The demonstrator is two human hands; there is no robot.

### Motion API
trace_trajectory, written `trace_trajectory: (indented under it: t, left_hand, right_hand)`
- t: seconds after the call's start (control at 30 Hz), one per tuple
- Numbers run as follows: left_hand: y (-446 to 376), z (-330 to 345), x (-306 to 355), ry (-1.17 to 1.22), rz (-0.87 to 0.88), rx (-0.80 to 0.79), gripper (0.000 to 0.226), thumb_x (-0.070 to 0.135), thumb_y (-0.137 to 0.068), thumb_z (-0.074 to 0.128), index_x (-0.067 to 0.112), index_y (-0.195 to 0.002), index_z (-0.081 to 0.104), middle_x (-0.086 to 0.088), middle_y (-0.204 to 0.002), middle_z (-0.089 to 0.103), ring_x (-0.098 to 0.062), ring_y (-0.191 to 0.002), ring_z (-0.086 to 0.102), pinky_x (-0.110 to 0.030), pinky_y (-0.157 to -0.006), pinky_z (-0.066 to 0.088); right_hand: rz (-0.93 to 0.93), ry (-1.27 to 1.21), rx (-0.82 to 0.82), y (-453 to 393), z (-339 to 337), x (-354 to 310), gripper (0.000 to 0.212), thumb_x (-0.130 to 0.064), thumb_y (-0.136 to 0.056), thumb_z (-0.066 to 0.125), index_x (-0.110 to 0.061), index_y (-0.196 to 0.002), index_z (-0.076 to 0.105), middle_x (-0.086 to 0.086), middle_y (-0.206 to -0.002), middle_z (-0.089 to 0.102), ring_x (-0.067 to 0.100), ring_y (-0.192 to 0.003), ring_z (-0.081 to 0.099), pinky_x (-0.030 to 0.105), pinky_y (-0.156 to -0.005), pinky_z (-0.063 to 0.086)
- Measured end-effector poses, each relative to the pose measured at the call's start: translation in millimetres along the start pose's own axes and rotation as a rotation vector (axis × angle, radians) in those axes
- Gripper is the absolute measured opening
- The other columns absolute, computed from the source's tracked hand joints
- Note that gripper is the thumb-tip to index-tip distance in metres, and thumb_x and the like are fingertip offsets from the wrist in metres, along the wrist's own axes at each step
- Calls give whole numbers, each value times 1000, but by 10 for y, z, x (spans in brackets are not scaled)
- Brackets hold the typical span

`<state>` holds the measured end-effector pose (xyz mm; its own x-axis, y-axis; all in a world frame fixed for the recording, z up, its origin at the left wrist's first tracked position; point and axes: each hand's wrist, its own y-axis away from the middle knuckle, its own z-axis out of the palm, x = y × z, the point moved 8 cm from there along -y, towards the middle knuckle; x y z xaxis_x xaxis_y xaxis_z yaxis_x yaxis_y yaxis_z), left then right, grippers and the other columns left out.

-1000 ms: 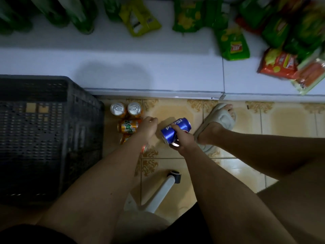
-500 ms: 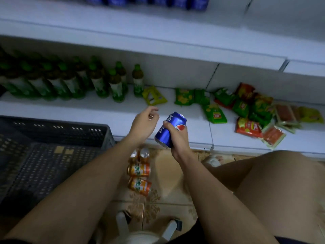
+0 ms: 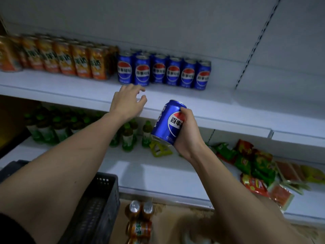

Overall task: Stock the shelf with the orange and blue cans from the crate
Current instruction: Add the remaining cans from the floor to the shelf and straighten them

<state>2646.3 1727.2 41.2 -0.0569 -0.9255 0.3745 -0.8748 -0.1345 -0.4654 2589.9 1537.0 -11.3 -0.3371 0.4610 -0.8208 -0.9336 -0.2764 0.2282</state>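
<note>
Shelf (image 3: 175, 95): white, with a row of orange cans (image 3: 58, 59) beside a row of blue Pepsi cans (image 3: 163, 71)
Crate (image 3: 103, 194): dark, lower left, on the floor
Left hand (image 3: 125, 103): fingers spread loosely, empty, over the shelf edge
Right hand (image 3: 187, 132): wrapped around a tilted blue Pepsi can (image 3: 168, 123), below the shelf edge
Floor cans (image 3: 139, 224): orange, beside the crate

The orange cans on the shelf (image 3: 52, 59) are cut off at the left edge, and the rows behind them are lost in shadow. The held blue can (image 3: 168, 123) has half its logo covered by the right hand (image 3: 187, 136). The crate (image 3: 98, 208) is mostly hidden behind the left forearm. The orange cans on the floor (image 3: 139, 224) are clipped by the bottom edge, next to a blurred patch that can't be made out.
</note>
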Motion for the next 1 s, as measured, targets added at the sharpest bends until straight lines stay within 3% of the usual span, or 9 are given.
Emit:
trace_trajectory:
  t: [0.07,0.23,0.37,0.43,0.5,0.67,0.8,1.0]
  left_hand:
    - [-98,89,-187,-68,-66,-99,42,43,-96,41,28,-134,51,-3,-138,51,-25,-128,41,-46,-100,34]
    - [-174,245,-411,-286,-65,-196,51,56,-96,28,37,-141,44,-2,-145,43,-24,-131,37,-52,-106,28]
    - [-167,361,-496,-314,-79,-251,54,61,-96,17,49,-147,30,8,-160,23,-23,-147,13,-58,-115,8]
    - [-175,406,-523,-312,-91,-301,55,62,-96,14,51,-149,21,9,-163,15,-25,-150,8,-58,-117,4]
    - [-182,413,-529,-308,-99,-310,56,62,-95,13,52,-150,17,10,-163,15,-25,-150,10,-57,-117,5]
    - [-183,381,-511,-292,-97,-274,56,62,-95,16,52,-149,19,10,-162,18,-24,-149,14,-55,-118,6]
    - [-178,361,-499,-281,-96,-259,56,61,-95,18,51,-149,21,9,-162,19,-24,-149,14,-56,-117,6]
    - [-179,358,-502,-263,-102,-237,56,60,-94,20,50,-149,26,8,-161,22,-25,-148,15,-56,-117,5]
  right_hand:
    - [3,14,11,-31,125,-146,25,-37,-93,57,-16,-104,64,7,-96,68,26,-94,64,49,-94,53]
    - [39,151,65,-238,237,-407,29,-40,-89,68,-15,-104,63,8,-100,70,25,-99,66,47,-84,57]
    - [89,158,134,-489,307,-576,31,-34,-85,74,-14,-100,56,15,-103,63,31,-103,63,58,-92,52]
    - [67,233,153,-670,389,-683,36,-37,-83,76,-15,-104,57,13,-110,62,29,-106,61,53,-82,54]
    - [-1,367,179,-875,487,-812,46,-41,-81,76,-16,-116,59,8,-121,62,25,-112,58,45,-73,52]
    - [-171,582,201,-1406,672,-1006,82,-35,-85,74,-21,-152,30,4,-149,44,25,-129,46,45,-94,46]
    - [-226,682,177,-1752,778,-1028,73,-28,-89,71,-19,-151,33,3,-148,45,19,-116,47,41,-90,45]
    - [-270,663,212,-2072,724,-941,68,-32,-90,69,-24,-149,37,0,-147,47,26,-132,46,44,-94,47]
